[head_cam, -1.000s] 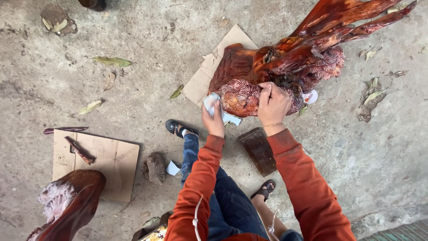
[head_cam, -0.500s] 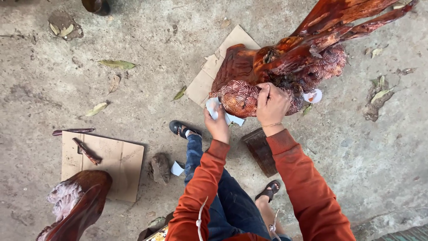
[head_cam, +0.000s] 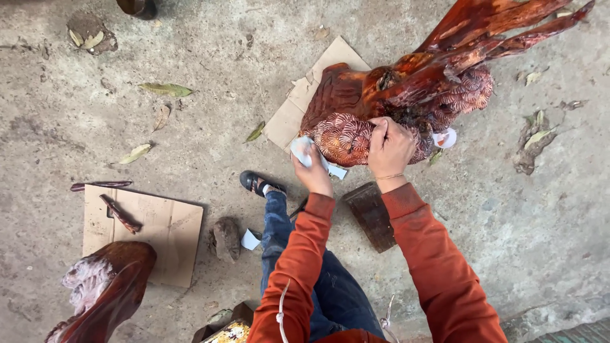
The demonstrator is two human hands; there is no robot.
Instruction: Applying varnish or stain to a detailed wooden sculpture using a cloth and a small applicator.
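Left hand (head_cam: pixel 312 170) closed on a white cloth (head_cam: pixel 304 150); right hand (head_cam: pixel 389 147) curled, gripping the carved red bird (head_cam: pixel 406 95). Risk: hard rubbing could tip the carving off its cardboard (head_cam: pixel 298 108).

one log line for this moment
left hand: presses white cloth to red carved wood bird | right hand: steadies carving | carving on cardboard, concrete floor

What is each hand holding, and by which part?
Left hand holds a pale cloth, bunched against the carving. Right hand grips the carving's scaled lower body.
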